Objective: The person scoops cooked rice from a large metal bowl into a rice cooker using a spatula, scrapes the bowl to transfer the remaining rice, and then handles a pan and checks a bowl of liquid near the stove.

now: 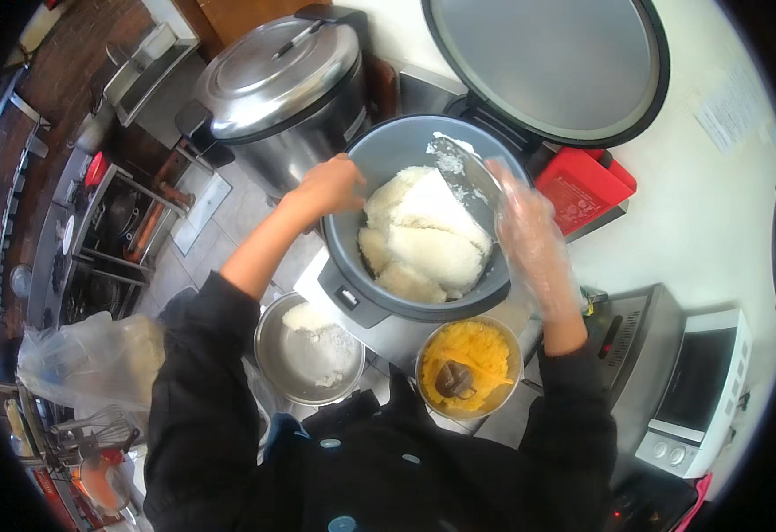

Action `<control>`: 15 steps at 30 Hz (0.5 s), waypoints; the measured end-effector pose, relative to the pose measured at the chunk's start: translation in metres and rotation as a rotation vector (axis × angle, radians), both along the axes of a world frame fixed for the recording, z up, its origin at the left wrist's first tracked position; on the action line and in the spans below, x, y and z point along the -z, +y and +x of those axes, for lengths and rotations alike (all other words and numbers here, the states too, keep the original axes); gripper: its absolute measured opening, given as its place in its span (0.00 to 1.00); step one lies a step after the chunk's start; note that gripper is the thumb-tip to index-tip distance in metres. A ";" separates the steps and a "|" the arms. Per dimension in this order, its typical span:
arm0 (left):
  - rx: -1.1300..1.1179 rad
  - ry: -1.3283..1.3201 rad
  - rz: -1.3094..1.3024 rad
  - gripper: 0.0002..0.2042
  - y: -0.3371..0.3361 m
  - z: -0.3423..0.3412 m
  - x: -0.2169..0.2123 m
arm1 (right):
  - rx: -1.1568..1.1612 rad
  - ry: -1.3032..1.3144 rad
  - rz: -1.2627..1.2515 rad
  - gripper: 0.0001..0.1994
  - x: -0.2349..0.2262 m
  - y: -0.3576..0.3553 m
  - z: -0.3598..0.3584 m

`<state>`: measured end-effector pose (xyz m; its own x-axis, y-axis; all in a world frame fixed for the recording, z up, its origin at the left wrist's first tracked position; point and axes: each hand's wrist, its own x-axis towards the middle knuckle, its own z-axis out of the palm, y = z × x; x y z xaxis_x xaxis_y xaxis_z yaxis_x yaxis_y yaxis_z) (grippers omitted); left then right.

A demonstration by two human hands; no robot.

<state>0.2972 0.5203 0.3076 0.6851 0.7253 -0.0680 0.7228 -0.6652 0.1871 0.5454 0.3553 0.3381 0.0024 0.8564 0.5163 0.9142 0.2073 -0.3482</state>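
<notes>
A large grey rice cooker (pixel 366 299) stands before me with white cooked rice (pixel 437 232) heaped inside. Curled fingers of my left hand (pixel 330 184) grip its left rim. In a clear plastic glove, my right hand (pixel 530 226) holds a metal scoop-like dish (pixel 464 177), tilted over the right side of the rice, with grains stuck to it. Part of the dish is hidden by the hand. Below the cooker sits a metal bowl (pixel 268 359) with some rice and white residue. Beside it, another bowl (pixel 424 390) contains yellow-orange rice (pixel 472 344) and a dark utensil.
The cooker's round lid (pixel 556 62) stands raised behind it. A second, closed cooker (pixel 286 80) is at the back left. A red box (pixel 586 188), a steel appliance (pixel 641 332) and a white microwave (pixel 703 390) line the right. A plastic bag (pixel 86 359) hangs at left.
</notes>
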 end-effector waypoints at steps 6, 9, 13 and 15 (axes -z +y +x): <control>-0.257 -0.449 -0.132 0.13 -0.062 -0.080 -0.011 | -0.079 -0.062 -0.308 0.21 0.047 0.076 -0.013; -0.399 -0.519 -0.160 0.11 -0.089 -0.113 -0.004 | -0.028 -0.075 -0.178 0.15 0.081 0.100 -0.035; -0.349 -0.678 -0.158 0.10 -0.111 -0.120 0.009 | -0.053 -0.277 -0.395 0.14 0.089 0.105 -0.072; -0.383 -0.722 -0.106 0.10 -0.129 -0.133 0.007 | 0.002 -0.206 -0.452 0.16 0.057 0.082 -0.099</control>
<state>0.1641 0.3916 0.3010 0.2932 0.9319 0.2134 0.5735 -0.3500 0.7406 0.4466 0.4373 0.2807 -0.0589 0.9948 0.0833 0.9736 0.0757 -0.2153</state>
